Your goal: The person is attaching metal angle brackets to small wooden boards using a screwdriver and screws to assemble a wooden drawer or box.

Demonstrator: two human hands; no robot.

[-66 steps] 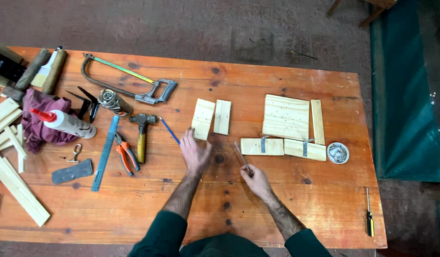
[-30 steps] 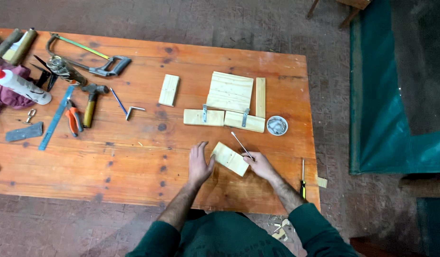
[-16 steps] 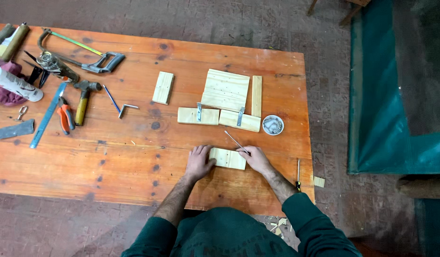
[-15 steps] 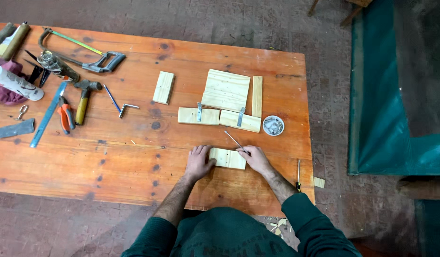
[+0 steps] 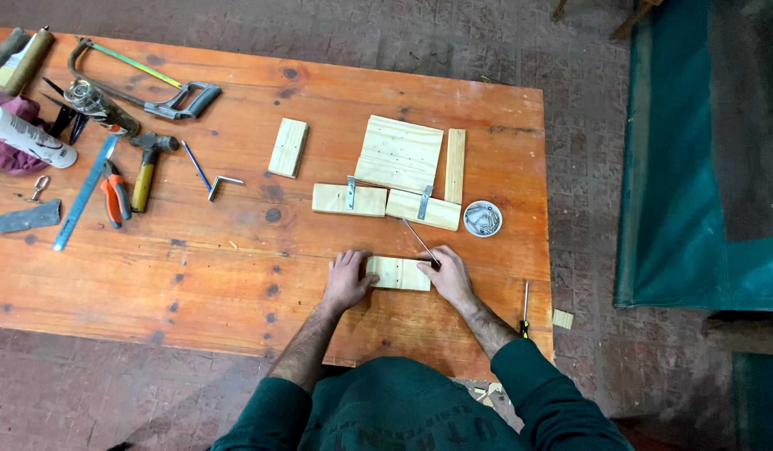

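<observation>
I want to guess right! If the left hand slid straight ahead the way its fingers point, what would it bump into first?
Probably the wood strip with a metal bracket. The left hand points up the table, and only bare tabletop shows between them, though the exact line is hard to judge.

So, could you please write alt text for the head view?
Two hands press a small wood block flat on an orange workbench: left hand at its left end, right hand also gripping a thin metal tool.

Orange wooden table (image 5: 236, 276), bearing hacksaw (image 5: 144, 79), hammer (image 5: 147, 163), pliers (image 5: 115, 194), ruler (image 5: 84, 194), glue bottle (image 5: 27, 136), wood blocks (image 5: 401, 154), screw dish (image 5: 483, 219), screwdriver (image 5: 524, 309).
</observation>
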